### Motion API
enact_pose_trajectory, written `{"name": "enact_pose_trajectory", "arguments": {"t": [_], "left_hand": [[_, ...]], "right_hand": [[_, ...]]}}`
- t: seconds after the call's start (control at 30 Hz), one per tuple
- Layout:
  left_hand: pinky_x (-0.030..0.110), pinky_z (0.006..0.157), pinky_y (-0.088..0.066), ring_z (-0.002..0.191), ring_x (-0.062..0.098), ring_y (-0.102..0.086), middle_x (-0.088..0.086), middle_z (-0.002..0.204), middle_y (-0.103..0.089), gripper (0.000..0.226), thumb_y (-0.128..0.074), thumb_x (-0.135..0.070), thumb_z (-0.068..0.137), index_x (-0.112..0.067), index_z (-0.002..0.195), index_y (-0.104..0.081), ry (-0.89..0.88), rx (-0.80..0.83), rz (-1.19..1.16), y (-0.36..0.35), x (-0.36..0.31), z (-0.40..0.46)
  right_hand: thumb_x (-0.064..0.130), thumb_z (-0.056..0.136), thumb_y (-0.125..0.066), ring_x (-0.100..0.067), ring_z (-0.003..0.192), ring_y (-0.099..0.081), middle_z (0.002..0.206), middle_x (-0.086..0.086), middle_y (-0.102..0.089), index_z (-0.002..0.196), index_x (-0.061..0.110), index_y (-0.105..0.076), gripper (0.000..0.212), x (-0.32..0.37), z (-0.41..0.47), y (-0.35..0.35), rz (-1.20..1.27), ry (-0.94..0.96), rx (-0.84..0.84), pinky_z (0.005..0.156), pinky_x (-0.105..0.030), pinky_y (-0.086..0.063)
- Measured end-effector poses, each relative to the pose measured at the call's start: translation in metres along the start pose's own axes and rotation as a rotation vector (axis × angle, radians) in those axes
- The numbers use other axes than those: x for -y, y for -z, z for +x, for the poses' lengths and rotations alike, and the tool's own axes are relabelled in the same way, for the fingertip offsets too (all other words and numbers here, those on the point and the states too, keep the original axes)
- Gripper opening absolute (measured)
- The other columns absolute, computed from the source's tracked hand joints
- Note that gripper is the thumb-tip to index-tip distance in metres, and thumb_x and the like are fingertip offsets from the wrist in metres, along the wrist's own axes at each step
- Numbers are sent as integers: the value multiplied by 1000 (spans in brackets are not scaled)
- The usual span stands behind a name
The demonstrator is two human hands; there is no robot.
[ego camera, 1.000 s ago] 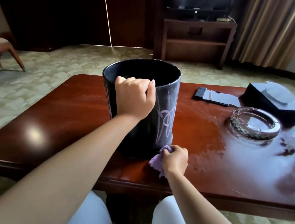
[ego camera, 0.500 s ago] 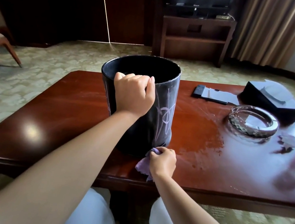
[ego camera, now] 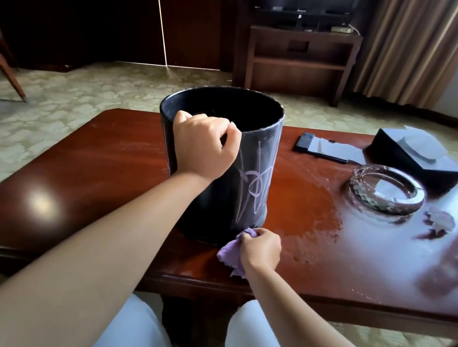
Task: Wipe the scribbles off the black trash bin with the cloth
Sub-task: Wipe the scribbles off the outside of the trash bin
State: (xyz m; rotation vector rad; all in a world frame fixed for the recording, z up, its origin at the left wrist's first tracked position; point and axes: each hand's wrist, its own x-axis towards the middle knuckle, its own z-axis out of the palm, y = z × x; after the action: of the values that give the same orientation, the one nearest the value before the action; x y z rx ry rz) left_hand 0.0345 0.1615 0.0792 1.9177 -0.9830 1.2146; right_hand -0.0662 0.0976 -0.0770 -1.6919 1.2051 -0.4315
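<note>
While the left hand (ego camera: pixel 204 144) grips the trash bin (ego camera: pixel 218 198) rim and the right hand (ego camera: pixel 260 248) bunches the cloth (ego camera: pixel 229 254) at the bin's five o'clock base, hard rubbing could tip it toward the ashtray (ego camera: pixel 386 192) at three o'clock.

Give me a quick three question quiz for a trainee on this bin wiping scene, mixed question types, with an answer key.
1. True or false: the scribbles on the black trash bin are already wiped off.
2. Which hand holds the purple cloth? A) left hand B) right hand C) neither
3. Fill in: the left hand grips the bin at its ____.

Key
1. False: pale lines still show on the bin's side.
2. B: the right hand presses the cloth low, near the bin's base.
3. Rim: the fingers hook over the top edge.
</note>
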Motion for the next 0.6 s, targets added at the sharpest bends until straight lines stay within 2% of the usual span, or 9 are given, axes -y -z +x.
{"name": "enact_pose_trajectory", "arguments": {"t": [0.1, 0.23, 0.37, 0.43, 0.6], "left_hand": [[30, 61, -22, 44, 15, -24, -9, 45, -22, 37, -40, -21, 82, -20, 48, -24, 5, 19, -6, 3, 0, 1], [30, 62, -24, 43, 16, -24, -11, 44, -18, 38, -39, -22, 82, -20, 48, -23, -27, 51, -58, 9, 3, -2], [31, 64, -27, 42, 16, -25, -11, 40, -16, 41, -35, -26, 83, -24, 48, -15, 12, 125, -88, 8, 1, 2], [31, 64, -26, 42, 17, -27, -10, 41, -18, 40, -35, -26, 83, -23, 47, -18, 11, 127, -87, 6, 2, 2], [30, 63, -25, 43, 17, -30, -8, 42, -26, 39, -35, -25, 84, -18, 47, -27, 9, 110, -82, 6, 3, 1]], "right_hand": [[25, 84, -61, -20, 88, -59, 104, 0, -57, 92, 19, -70, 14, 2, -28, -12, 72, 67, 19, 77, -22, -38], [17, 86, -60, -12, 80, -46, 105, -2, -50, 96, 13, -67, 13, -5, -31, -16, 211, 0, -72, 77, -19, -32], [20, 84, -63, -17, 80, -56, 107, -9, -62, 94, 13, -68, 14, -5, -24, -14, 309, -75, -130, 77, -22, -40], [18, 83, -64, -19, 79, -58, 107, -12, -63, 93, 13, -68, 12, -3, -18, -9, 360, -118, -162, 79, -25, -44], [15, 85, -60, -19, 76, -54, 110, -12, -62, 95, 11, -68, 13, 10, -7, 6, 445, -185, -243, 74, -22, -38]]}}
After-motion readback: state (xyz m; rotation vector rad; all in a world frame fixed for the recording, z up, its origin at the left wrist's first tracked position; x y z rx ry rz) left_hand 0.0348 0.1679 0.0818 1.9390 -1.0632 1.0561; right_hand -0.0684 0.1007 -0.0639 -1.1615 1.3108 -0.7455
